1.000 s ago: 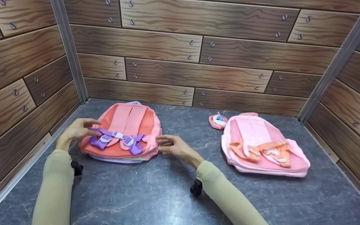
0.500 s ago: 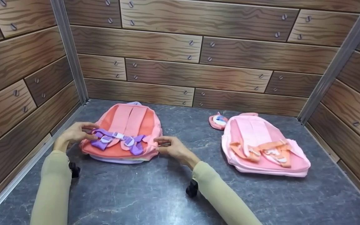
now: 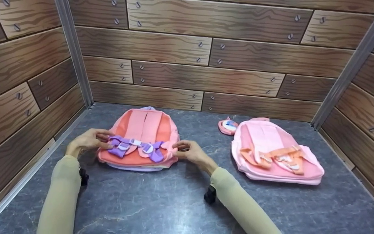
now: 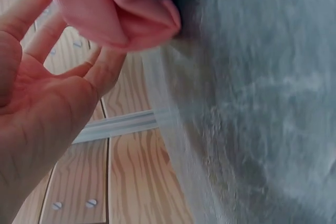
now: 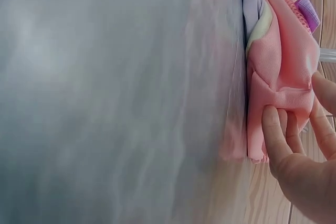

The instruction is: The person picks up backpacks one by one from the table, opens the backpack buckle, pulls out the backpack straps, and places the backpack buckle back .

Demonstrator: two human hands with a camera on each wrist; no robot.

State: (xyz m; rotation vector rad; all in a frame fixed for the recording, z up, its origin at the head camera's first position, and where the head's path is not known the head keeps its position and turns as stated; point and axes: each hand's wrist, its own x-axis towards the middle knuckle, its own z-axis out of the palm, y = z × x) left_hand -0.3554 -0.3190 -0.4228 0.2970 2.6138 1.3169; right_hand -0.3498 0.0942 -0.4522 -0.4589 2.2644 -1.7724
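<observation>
A coral-pink backpack (image 3: pixel 134 159) lies straps-up at the left of the grey tabletop in the head view. Purple webbing straps (image 3: pixel 156 152) with pale buckles are fastened across it. My left hand (image 3: pixel 91 140) grips the backpack's left side beside the strap. In the left wrist view the fingers (image 4: pixel 107 69) curve round its pink fabric (image 4: pixel 142 22). My right hand (image 3: pixel 193 154) pinches the opposite side near the lower corner. The right wrist view has its fingers (image 5: pixel 274 127) against the side fabric and the thumb higher up. The backpack's front is hidden underneath.
A light-pink backpack (image 3: pixel 263 130) with orange straps (image 3: pixel 282 151) lies to the right. A small round pouch (image 3: pixel 228 126) sits by its upper left. Plank-patterned walls (image 3: pixel 170 45) with grey metal corner strips enclose the grey tabletop (image 3: pixel 141 201).
The coral backpack has slid to the right along the tabletop, with both hands moving alongside it. My right hand has closed in against its side. The light-pink backpack stays put.
</observation>
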